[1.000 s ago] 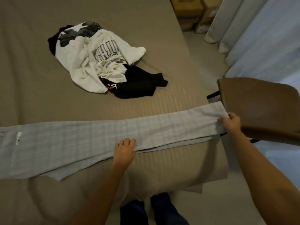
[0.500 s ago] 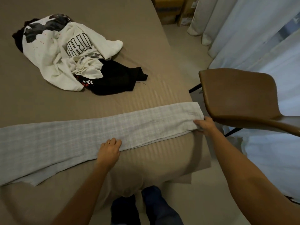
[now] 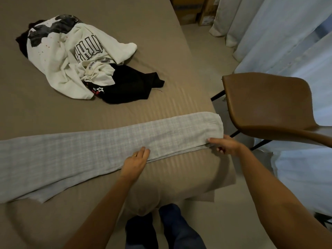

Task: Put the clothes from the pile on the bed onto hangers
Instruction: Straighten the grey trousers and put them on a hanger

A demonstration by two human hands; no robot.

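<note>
Grey checked trousers (image 3: 86, 150) lie stretched flat across the near part of the tan bed (image 3: 125, 112), legs ending at the right edge. My left hand (image 3: 136, 161) rests with straight fingers on the trousers' near edge, around the middle. My right hand (image 3: 225, 145) is at the hem end by the bed's corner, forefinger laid on top of the cloth and the other fingers curled at its edge. A pile of clothes (image 3: 79, 58), white printed tops over a black garment (image 3: 129, 87), sits farther back on the bed. No hanger is in view.
A brown chair (image 3: 269, 105) stands right beside the bed's corner, close to my right hand. Pale curtains (image 3: 280, 33) hang along the right. Cardboard boxes (image 3: 194, 11) sit on the floor beyond the bed. My feet (image 3: 161, 229) are at the bed's near edge.
The trouser hem has been pulled from over the chair's side back onto the bed corner. My right hand followed it leftward. My left hand slid a little right along the near edge.
</note>
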